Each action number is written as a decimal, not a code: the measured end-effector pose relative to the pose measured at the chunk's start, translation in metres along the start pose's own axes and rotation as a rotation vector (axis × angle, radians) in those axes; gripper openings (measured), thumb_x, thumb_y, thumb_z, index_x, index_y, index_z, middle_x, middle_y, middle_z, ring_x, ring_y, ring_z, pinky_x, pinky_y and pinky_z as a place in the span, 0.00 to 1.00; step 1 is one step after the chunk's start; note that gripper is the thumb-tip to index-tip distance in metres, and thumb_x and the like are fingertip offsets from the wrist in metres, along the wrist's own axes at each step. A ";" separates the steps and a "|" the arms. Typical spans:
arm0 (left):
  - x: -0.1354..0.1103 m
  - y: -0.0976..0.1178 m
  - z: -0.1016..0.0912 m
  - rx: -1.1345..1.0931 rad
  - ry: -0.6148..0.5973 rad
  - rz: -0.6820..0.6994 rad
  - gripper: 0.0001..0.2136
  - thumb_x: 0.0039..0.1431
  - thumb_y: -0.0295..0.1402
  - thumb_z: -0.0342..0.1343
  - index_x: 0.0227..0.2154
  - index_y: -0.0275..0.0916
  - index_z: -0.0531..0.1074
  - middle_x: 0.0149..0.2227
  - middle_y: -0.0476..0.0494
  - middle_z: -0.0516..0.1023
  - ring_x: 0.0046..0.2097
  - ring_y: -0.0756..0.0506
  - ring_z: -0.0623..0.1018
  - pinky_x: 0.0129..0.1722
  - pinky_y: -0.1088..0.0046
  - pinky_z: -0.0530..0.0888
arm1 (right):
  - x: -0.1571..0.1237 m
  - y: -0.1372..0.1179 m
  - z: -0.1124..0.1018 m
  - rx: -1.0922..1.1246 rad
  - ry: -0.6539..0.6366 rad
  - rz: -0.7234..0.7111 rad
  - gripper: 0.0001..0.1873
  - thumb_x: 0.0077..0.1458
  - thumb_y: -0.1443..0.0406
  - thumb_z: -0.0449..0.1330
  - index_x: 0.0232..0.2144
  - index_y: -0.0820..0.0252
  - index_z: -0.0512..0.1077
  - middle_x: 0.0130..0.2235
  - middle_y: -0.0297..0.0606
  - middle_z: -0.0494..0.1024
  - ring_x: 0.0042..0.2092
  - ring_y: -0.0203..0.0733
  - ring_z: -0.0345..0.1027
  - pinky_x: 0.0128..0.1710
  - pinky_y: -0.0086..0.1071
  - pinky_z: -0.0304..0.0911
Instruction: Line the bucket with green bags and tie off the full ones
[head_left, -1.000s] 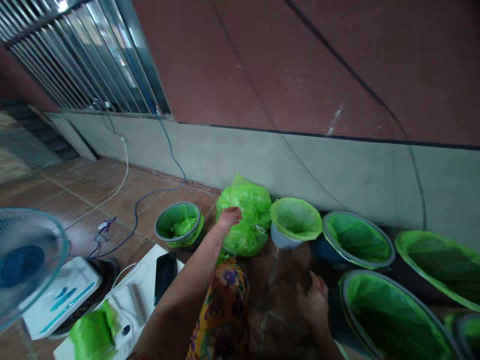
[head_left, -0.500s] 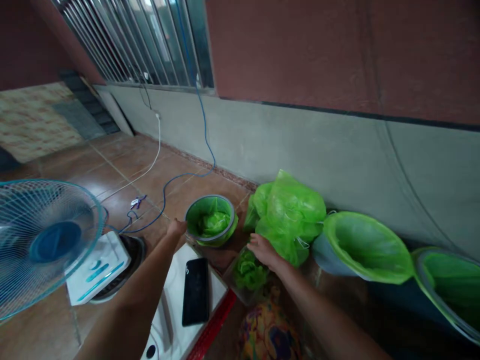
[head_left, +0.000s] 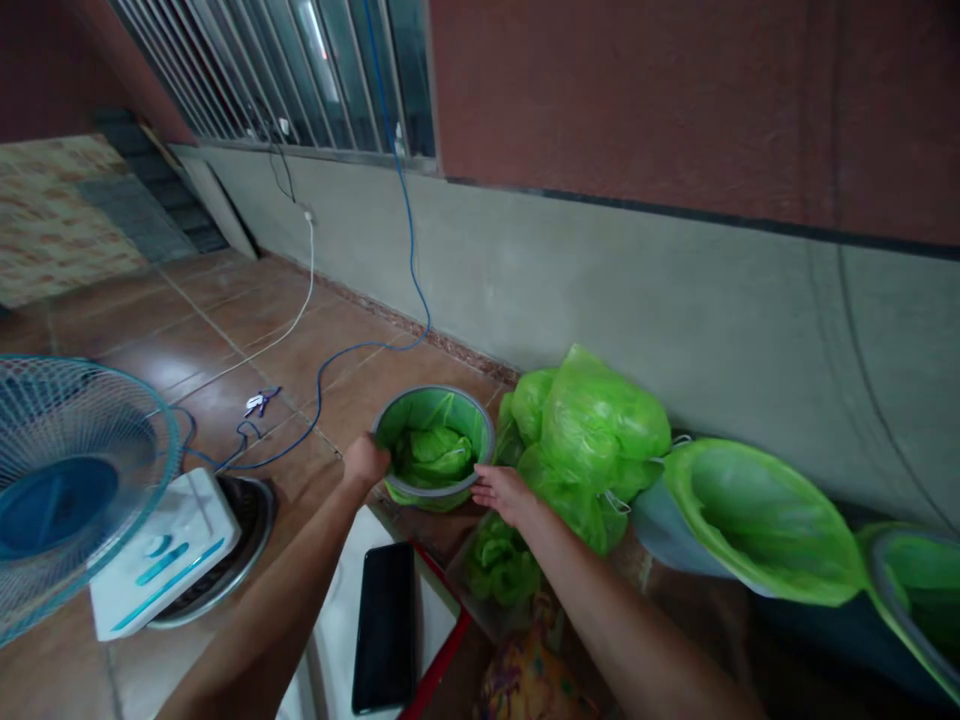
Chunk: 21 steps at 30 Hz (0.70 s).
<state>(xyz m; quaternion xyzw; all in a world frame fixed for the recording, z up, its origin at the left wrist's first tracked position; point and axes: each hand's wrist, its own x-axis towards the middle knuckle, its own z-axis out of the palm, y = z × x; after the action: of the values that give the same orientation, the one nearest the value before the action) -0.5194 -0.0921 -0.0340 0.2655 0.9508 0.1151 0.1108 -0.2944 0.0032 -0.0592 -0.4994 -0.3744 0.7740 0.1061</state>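
A round grey-rimmed bin (head_left: 431, 492) lined with green plastic stands in front of me. Inside it lies a bunched green bag (head_left: 435, 455). My left hand (head_left: 366, 460) is closed around the bin's left rim. On the right side, my right hand (head_left: 504, 490) touches the rim with its fingertips, the fingers stretched out and the thumb on top. Filled green plastic bags (head_left: 600, 420) are heaped just beyond the right hand. Below that hand sits a clear container of crumpled green plastic (head_left: 499, 560).
A black phone (head_left: 384, 628) lies on a white surface with a red edge. A fan (head_left: 67, 490) stands at left. Two green-lined bins (head_left: 765, 520) are at right by the wall. A blue cable (head_left: 321, 385) and keys (head_left: 260, 402) lie on the floor.
My right hand has moved left from above the container of green plastic to the bin's right rim. My left hand stays at the left rim, gripping further over it. The view has shifted slightly.
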 end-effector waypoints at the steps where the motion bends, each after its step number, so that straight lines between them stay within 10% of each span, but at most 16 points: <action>1: -0.010 0.010 -0.011 0.052 0.006 0.048 0.13 0.53 0.25 0.53 0.41 0.29 0.74 0.42 0.26 0.80 0.47 0.34 0.80 0.42 0.66 0.74 | -0.014 -0.004 -0.007 0.031 0.019 -0.017 0.06 0.58 0.65 0.56 0.30 0.61 0.67 0.30 0.36 0.73 0.30 0.32 0.69 0.32 0.26 0.68; 7: -0.111 0.088 -0.086 0.158 0.121 0.335 0.17 0.57 0.30 0.51 0.50 0.32 0.67 0.40 0.34 0.80 0.45 0.36 0.80 0.42 0.67 0.73 | -0.136 -0.009 -0.065 0.116 0.233 -0.234 0.11 0.56 0.59 0.60 0.30 0.58 0.64 0.28 0.33 0.75 0.26 0.35 0.72 0.24 0.26 0.67; 11: -0.196 0.144 -0.095 0.197 0.072 0.542 0.22 0.59 0.31 0.49 0.56 0.29 0.60 0.37 0.35 0.80 0.42 0.36 0.80 0.43 0.64 0.73 | -0.211 0.019 -0.124 0.008 0.528 -0.265 0.13 0.55 0.56 0.60 0.35 0.59 0.66 0.27 0.34 0.76 0.20 0.35 0.70 0.14 0.23 0.57; 15: -0.275 0.189 -0.050 0.162 -0.099 0.752 0.23 0.60 0.27 0.46 0.58 0.27 0.59 0.40 0.32 0.79 0.42 0.37 0.81 0.44 0.66 0.73 | -0.255 0.082 -0.195 -0.125 0.742 -0.179 0.10 0.55 0.59 0.60 0.32 0.62 0.67 0.20 0.36 0.74 0.19 0.39 0.70 0.13 0.25 0.58; 21: -0.340 0.209 0.071 -0.014 -0.329 0.752 0.24 0.56 0.22 0.48 0.58 0.28 0.63 0.46 0.29 0.78 0.49 0.38 0.79 0.49 0.69 0.72 | -0.266 0.175 -0.276 -0.206 0.881 0.039 0.08 0.56 0.66 0.52 0.35 0.64 0.70 0.21 0.40 0.75 0.28 0.48 0.76 0.27 0.35 0.69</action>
<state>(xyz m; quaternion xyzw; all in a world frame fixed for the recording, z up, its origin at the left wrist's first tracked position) -0.1161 -0.0870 0.0072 0.6088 0.7561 0.1098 0.2135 0.1052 -0.1313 -0.0555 -0.7961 -0.3593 0.4482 0.1903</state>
